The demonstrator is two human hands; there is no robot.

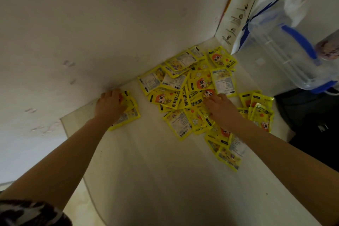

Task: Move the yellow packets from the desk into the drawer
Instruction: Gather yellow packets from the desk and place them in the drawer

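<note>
Many yellow packets [185, 95] heaped | left hand [110, 105] grip clamps some | right hand [222, 109] grip unclear

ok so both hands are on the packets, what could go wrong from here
1. The left hand covers only a small stack by the wall, so loose grabbing may drop some.
2. The right hand presses into the big loose pile; sweeping it could push packets toward the clear jug or the packets near the desk's right edge off it.
3. No drawer is in view, so the carry path is unknown.
</note>
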